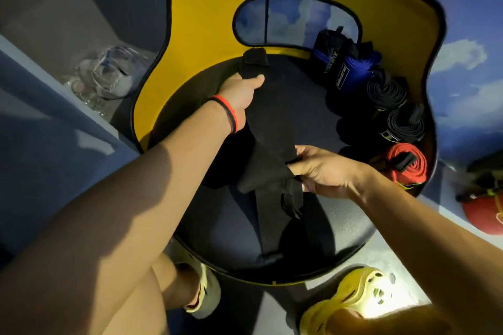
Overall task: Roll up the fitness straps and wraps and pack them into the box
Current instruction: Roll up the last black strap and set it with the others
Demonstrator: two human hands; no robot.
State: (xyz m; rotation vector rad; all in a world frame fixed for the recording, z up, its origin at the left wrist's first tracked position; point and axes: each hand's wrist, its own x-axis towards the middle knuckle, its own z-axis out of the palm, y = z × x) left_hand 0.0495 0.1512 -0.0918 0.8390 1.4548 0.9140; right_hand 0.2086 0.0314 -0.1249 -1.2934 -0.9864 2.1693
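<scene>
While the left hand [242, 94] grips, fingers curled, the far end of a black wrap [269, 128] stretched above the floor of the yellow box [206, 22], the right hand [329, 171] pinches its near folds, and blue, black and red rolled wraps [402, 122] line the box's right wall.
</scene>
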